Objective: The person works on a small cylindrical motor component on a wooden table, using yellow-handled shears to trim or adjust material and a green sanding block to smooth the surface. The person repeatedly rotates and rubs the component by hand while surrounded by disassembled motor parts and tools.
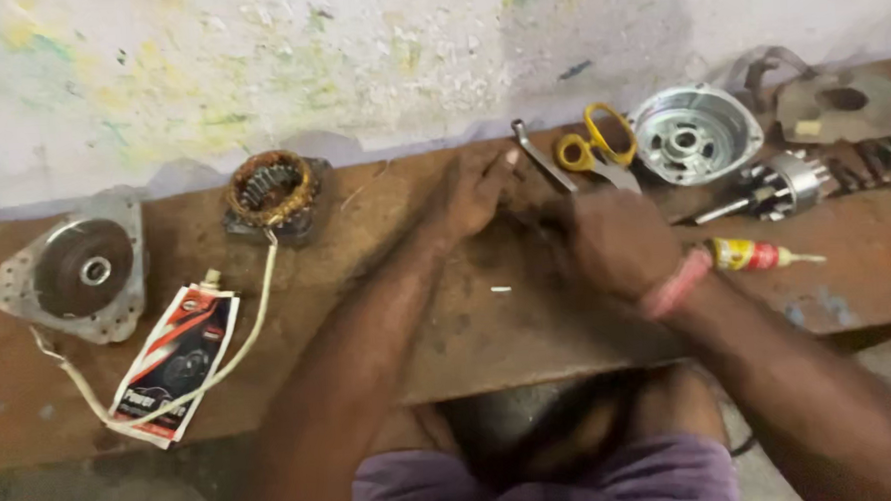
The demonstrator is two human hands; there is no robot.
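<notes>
My left hand (pixel 475 191) rests on the brown wooden bench (pixel 386 273), fingers bent, fingertips near a flat metal tool (pixel 544 156). My right hand (pixel 615 241), blurred, is curled beside it, just below yellow-handled scissors (pixel 595 146). Whether either hand holds something small is hidden. A pink band sits on my right wrist (pixel 675 285).
A silver round motor housing (pixel 696 134) and a rotor with shaft (pixel 775 190) lie at the right, with a small glue tube (pixel 756 256). A copper stator (pixel 273 191) with a white cord, a printed packet (pixel 173 359) and a disc-shaped motor cover (pixel 81 268) lie left.
</notes>
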